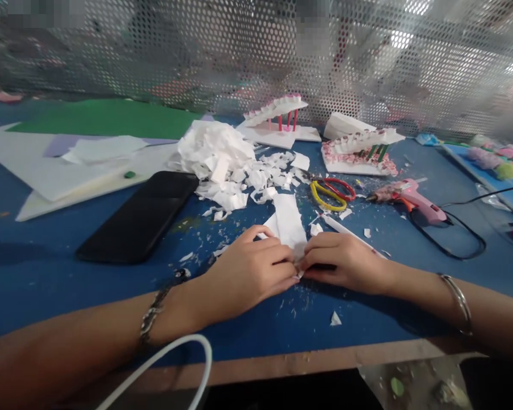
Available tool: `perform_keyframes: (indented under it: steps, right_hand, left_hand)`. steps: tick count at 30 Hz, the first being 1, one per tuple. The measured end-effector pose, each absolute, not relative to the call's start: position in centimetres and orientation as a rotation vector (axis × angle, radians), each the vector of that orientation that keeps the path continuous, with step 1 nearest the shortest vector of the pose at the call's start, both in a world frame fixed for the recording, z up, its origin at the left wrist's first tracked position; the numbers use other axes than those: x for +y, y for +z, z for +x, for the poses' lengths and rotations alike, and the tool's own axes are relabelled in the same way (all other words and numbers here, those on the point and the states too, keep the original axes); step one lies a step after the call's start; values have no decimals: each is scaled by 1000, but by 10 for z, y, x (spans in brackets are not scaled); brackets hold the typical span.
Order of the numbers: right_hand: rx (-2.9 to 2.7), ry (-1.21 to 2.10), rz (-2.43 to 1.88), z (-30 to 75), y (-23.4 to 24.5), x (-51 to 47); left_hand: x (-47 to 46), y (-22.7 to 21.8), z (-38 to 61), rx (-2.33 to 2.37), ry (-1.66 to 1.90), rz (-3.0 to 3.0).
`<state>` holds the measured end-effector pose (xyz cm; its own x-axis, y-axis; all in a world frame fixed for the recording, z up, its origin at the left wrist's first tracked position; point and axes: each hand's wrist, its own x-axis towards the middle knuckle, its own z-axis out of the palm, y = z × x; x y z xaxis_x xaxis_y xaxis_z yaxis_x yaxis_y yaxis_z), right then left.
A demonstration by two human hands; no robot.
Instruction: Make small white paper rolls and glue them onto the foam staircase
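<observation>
Both hands meet at the near end of a strip of white paper (289, 219) lying on the blue table. My left hand (256, 262) has its fingers curled over the strip's lower left corner. From the right, my right hand (346, 259) pinches the same end, its fingertips almost touching the left ones. What lies between the fingertips is mostly hidden. Just beyond the hands is a pair of scissors (331, 195) with red and yellow handles. A white pen-like stick (346, 230) rests behind the right hand.
A heap of torn white paper (216, 148) spreads across the middle. A black phone (141, 216) lies left. Two small stair models (277, 117) stand at the back before a perforated metal screen (239, 51). At right is a pink glue gun (414, 199) with a black cord. A white cable (205, 353) loops in front.
</observation>
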<state>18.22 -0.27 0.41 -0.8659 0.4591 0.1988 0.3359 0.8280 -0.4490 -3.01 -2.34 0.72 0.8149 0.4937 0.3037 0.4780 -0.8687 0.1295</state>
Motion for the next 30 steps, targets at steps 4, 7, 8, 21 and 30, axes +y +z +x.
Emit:
perform_keyframes:
  steps: [4,7,8,21,30]
  right_hand:
    - [-2656,694,-646,181,5,-4]
    - [-2606,719,-671,179,5,-4]
    - [-2587,733,-683,178,5,-4]
    - [-2514,807,-872,172,4,-3]
    - [-2568,794,-800,175,6,-3]
  left_hand:
    - [-24,6,-30,876,553,2714]
    - [-24,5,-30,908,580,2654]
    - [-25,5,-29,911,591,2653]
    - [-21,0,-25,1028,512,2681]
    - [-21,2,-26,1003,525,2712]
